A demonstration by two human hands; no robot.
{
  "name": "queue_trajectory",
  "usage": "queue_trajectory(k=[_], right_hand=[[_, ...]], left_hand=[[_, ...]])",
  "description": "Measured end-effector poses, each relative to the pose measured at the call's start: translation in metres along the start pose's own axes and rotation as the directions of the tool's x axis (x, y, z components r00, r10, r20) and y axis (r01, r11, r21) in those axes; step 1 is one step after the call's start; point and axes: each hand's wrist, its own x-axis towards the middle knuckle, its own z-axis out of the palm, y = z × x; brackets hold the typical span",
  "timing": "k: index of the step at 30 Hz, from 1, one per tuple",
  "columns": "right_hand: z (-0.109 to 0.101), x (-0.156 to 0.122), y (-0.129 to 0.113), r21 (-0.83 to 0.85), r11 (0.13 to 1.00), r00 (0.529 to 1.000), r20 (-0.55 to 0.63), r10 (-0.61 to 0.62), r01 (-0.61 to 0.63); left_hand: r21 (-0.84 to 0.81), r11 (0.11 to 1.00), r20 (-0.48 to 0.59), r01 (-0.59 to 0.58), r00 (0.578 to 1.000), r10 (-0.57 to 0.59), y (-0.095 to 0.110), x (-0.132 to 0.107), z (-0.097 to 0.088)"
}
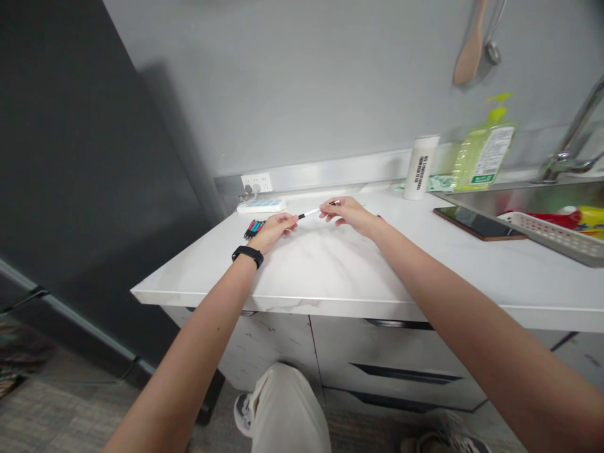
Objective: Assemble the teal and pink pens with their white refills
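My left hand (278,230) and my right hand (344,214) meet above the back of a white marble countertop (325,270). Between them lies a slim white pen with black ends (312,212), pinched by the fingers of both hands. Its far right tip is partly hidden by my right fingers. Just left of my left hand, several coloured marker pens (253,228) lie in a bunch on the counter. A black fitness band (248,255) circles my left wrist.
A white power strip (262,206) sits below a wall socket (257,182). To the right are a white cylinder (419,167), a green soap pump bottle (484,151), a dark tablet (479,223), a white plastic rack (552,236), and a steel sink (519,200) with a tap (570,145).
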Motion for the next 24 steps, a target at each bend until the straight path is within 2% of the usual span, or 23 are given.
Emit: queue_trajectory(k=[4,7,9,13,24], right_hand=[[0.0,0.004,-0.001,0.239,0.971,0.999,-0.052,0.011,0.002],[0.0,0.005,0.0,0.294,0.956,0.999,-0.027,0.036,-0.027],[0.001,0.005,0.001,0.279,0.96,0.999,-0.036,0.036,-0.024],[0.002,0.004,0.001,0.191,0.981,0.998,-0.062,-0.01,0.022],[0.004,0.002,-0.005,0.113,0.985,0.988,0.07,-0.138,0.13]], left_hand=[[-0.082,0.99,0.233,0.119,0.968,-0.097,0.007,-0.006,0.006],[-0.141,0.953,0.307,0.268,0.927,-0.215,0.014,-0.006,0.007],[-0.175,0.93,0.313,0.324,0.914,-0.259,0.016,-0.006,0.006],[-0.188,0.928,0.283,0.321,0.923,-0.261,0.017,-0.006,0.006],[-0.138,0.947,0.264,0.289,0.932,-0.246,0.014,-0.005,0.005]])
